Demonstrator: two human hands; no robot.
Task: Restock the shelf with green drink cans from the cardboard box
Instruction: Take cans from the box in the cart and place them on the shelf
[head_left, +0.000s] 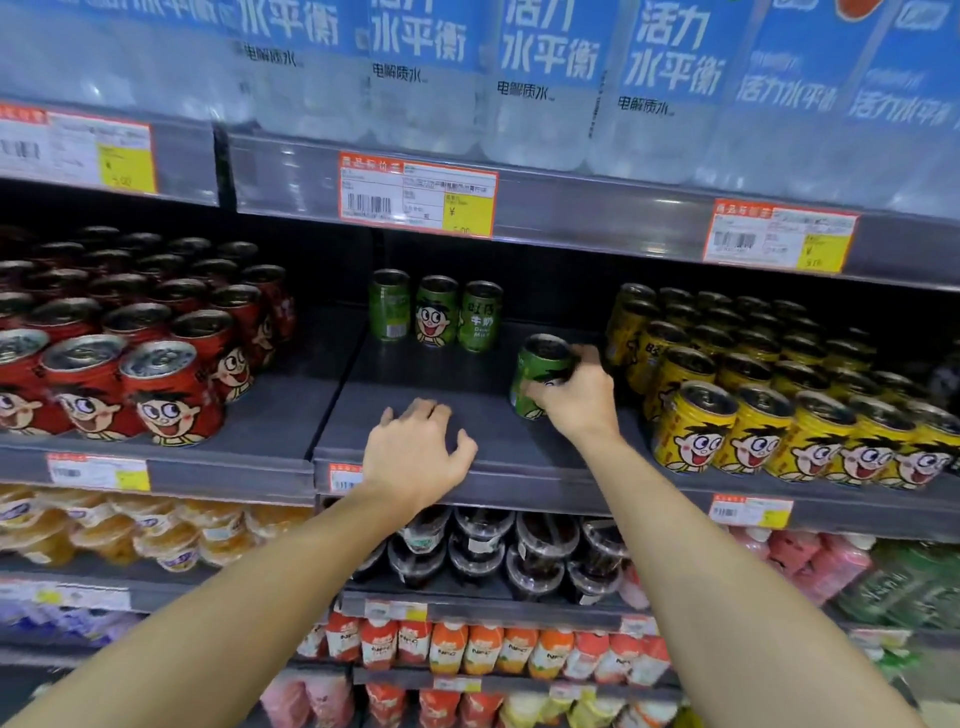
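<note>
Green can (537, 371) tilted in right hand's (574, 397) grip.

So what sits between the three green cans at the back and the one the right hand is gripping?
Nothing: the head view shows only bare dark shelf between the three green cans at the back and the tilted green can gripped by the right hand.

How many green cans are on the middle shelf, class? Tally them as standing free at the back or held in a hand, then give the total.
Green cans standing free at the back: 3
Green can gripped by the right hand, tilted: 1
Total: 4
</note>
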